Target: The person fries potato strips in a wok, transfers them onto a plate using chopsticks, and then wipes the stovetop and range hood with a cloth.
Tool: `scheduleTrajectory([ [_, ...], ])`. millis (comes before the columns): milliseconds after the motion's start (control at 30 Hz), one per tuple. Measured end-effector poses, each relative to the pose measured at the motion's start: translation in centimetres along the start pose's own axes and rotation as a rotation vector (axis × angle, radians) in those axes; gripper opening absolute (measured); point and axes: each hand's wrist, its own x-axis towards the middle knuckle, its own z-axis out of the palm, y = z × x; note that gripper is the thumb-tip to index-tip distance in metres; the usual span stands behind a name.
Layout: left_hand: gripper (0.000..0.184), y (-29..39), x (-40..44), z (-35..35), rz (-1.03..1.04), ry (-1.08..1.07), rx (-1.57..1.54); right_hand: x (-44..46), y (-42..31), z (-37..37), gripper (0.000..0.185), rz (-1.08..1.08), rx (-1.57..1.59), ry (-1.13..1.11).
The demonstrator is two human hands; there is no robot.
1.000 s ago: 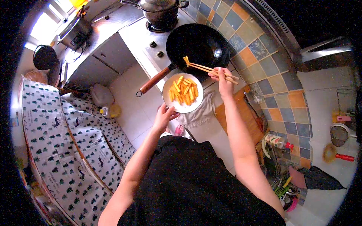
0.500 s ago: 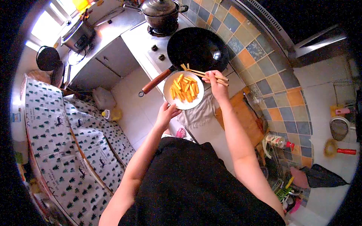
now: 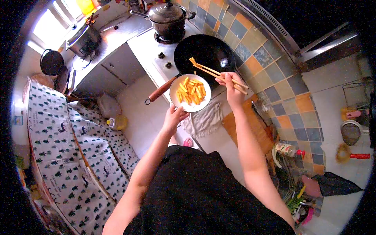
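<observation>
My left hand (image 3: 174,118) grips the near rim of a white plate (image 3: 205,102), thumb on the edge. Yellow fries (image 3: 191,91) lie heaped on the plate. A pair of wooden chopsticks (image 3: 213,72) is held in my right hand (image 3: 234,91), the tips pointing left over the black wok (image 3: 203,49). A small yellow piece, seemingly a fry, shows at the tips. The plate overlaps the wok's near edge and hides part of its wooden handle (image 3: 162,90).
Behind the wok, a lidded pot (image 3: 166,21) sits on the other burner. A cloth (image 3: 201,119) and a wooden board (image 3: 248,127) lie on the counter nearer me. A rice cooker (image 3: 84,41) stands back left; a patterned cover (image 3: 58,156) drapes the left side.
The chopstick tips have risen away from the plate's far rim and farther over the wok. My right hand has shifted slightly right. The plate stays nearly where it was.
</observation>
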Motion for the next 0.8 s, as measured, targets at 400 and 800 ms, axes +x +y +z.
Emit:
scheduleTrajectory([
  [400, 0.026, 3.1, 6.8, 3.1, 0.135, 0.021, -0.062, -3.2, -6.8, -0.1, 0.022, -0.015, 0.021, -0.072],
  [800, 0.022, 4.9, 8.8, 4.3, 0.138, 0.03, -0.088, -3.0, -6.3, -0.2, 0.024, 0.027, 0.061, -0.101],
])
